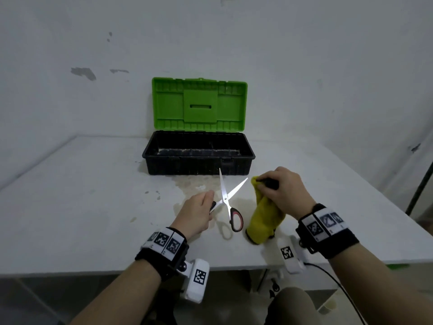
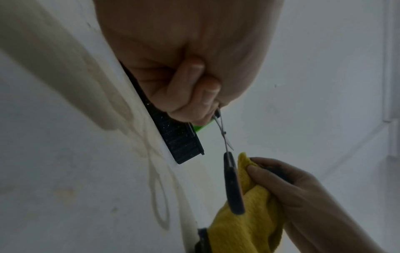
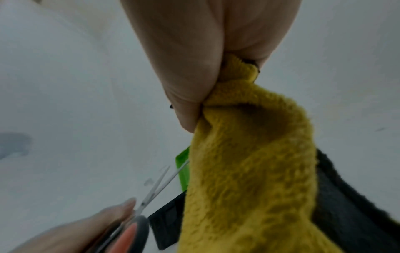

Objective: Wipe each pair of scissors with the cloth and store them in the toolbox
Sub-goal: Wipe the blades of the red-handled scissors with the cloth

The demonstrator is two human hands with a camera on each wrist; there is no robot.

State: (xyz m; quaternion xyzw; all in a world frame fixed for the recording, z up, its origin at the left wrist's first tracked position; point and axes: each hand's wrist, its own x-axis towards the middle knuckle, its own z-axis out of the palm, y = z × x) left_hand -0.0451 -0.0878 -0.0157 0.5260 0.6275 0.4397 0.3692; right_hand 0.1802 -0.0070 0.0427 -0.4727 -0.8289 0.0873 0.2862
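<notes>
A pair of scissors [image 1: 225,198] with black-and-red handles is held above the table with its blades spread wide. My left hand [image 1: 210,204] grips one handle; the other handle hangs free. In the left wrist view my left hand's fingers [image 2: 194,95] curl round that handle, and the free handle [image 2: 233,184] hangs beside the cloth. My right hand [image 1: 269,186] clutches a bunched yellow cloth [image 1: 263,221] with a dark backing, just right of one blade tip. The right wrist view shows the cloth [image 3: 249,171] and the scissors [image 3: 151,191] at lower left. The toolbox [image 1: 187,165] stands open behind.
The toolbox's green lid [image 1: 199,104] leans back against the wall, and its black tub looks empty. The white table [image 1: 82,207] has stains in front of the box. Its front edge lies close under my wrists. A dark pole [image 1: 419,184] stands at the far right.
</notes>
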